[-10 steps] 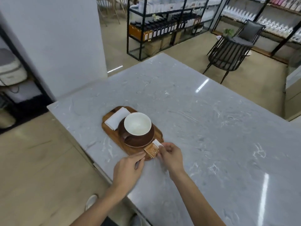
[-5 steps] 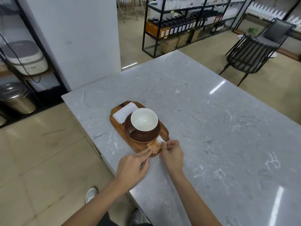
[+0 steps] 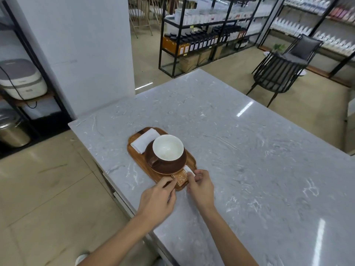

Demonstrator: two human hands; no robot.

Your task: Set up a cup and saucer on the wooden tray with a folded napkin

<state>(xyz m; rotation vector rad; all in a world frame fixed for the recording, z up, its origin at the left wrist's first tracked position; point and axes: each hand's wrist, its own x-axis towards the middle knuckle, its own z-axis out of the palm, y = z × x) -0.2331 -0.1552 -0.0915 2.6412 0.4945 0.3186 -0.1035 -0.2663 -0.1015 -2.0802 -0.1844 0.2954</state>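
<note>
A wooden tray (image 3: 134,156) lies near the left edge of the grey marble table (image 3: 240,141). On it stands a brown saucer (image 3: 172,167) with a brown cup (image 3: 168,150), white inside. A folded white napkin (image 3: 144,140) lies at the tray's far end, beside the saucer. At the tray's near end sits a small orange and white packet (image 3: 181,178). My left hand (image 3: 156,200) and my right hand (image 3: 200,186) both pinch this packet with their fingertips, one on each side.
The table's left edge runs close beside the tray, with tiled floor below. A white pillar (image 3: 76,50) stands beyond the table corner. Black shelving with bottles (image 3: 201,37) and a black chair (image 3: 276,73) stand further back. A rice cooker (image 3: 21,79) sits on a left shelf.
The view has shifted so the tray sits more centrally. Both hands stay at the packet on the tray's near end, drawn slightly closer together.
</note>
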